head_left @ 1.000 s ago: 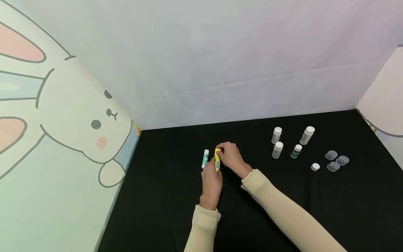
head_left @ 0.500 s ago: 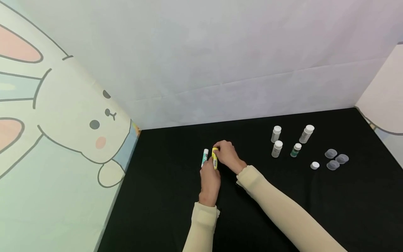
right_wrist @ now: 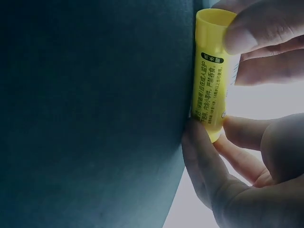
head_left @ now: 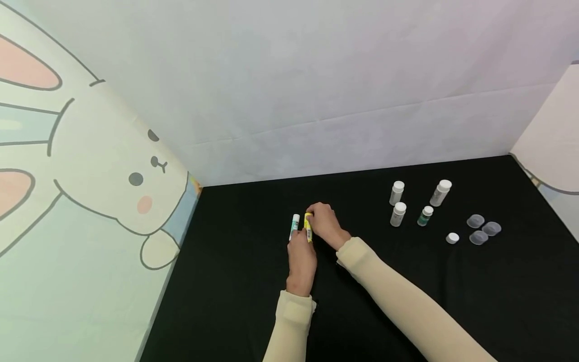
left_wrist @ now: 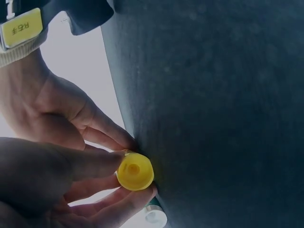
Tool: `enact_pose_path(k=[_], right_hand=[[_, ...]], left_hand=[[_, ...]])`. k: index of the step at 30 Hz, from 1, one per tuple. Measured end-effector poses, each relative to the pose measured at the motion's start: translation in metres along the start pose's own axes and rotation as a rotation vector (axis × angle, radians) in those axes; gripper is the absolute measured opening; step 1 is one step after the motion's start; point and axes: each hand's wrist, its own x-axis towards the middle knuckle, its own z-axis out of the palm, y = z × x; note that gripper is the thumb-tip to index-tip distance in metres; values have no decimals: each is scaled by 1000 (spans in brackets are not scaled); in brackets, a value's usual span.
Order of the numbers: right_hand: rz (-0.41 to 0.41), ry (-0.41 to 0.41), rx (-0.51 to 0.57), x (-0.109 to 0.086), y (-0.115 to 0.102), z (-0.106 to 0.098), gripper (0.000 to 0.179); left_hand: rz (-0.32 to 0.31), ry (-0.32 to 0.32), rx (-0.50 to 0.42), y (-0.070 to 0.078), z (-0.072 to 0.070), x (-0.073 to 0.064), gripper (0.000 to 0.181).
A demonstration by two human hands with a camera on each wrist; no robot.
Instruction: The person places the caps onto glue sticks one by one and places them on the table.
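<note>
Pinching the yellow tube [head_left: 309,232] at both ends, you have your left hand [head_left: 301,261] on its near end and your right hand [head_left: 325,222] on its far one. Both grips are clamped on it: your left thumb presses the side close to the hollow end [left_wrist: 135,172] (your left-wrist view looks almost straight into it, with a small nub in the middle), and your right thumb and fingers hold the opposite end. So the tube sits between your two hands, over the black table [head_left: 235,281]; I cannot tell whether it touches the surface. Black print and a dark oval [right_wrist: 212,58] show on its side.

Just left of it is a white-and-teal tube [head_left: 295,224], partly hidden by your left hand. Well off to your right stand three white bottles [head_left: 398,216] and a green bottle [head_left: 424,217], all wearing white lids. Farther right, a loose white cap [head_left: 452,239] rests near three clear cups [head_left: 478,238] grouped close together. Cream sleeves [head_left: 294,314] cover your arms, and a pale wall [head_left: 316,75] rises behind the table.
</note>
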Motion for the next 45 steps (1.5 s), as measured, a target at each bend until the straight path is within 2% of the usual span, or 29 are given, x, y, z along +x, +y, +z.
enact_pose_path(k=[8, 13, 21, 29, 36, 45], right_hand=[[16, -6, 1, -1, -3, 2, 26], [13, -12, 26, -3, -2, 2, 31], [-5, 23, 35, -12, 0, -4, 34], [-55, 87, 18, -29, 4, -19, 32], [-135, 121, 23, -50, 13, -32, 31], [-157, 141, 23, -70, 22, -53, 31]], left_hand=[[-12, 2, 24, 1, 0, -1, 20], [-25, -4, -4, 1, 0, -3, 18], [-22, 28, -54, 6, -7, -10, 28], [-15, 29, -145, 15, -17, -13, 39], [22, 18, -166, 20, -14, -17, 41], [37, 8, -198, 27, -9, -17, 40]])
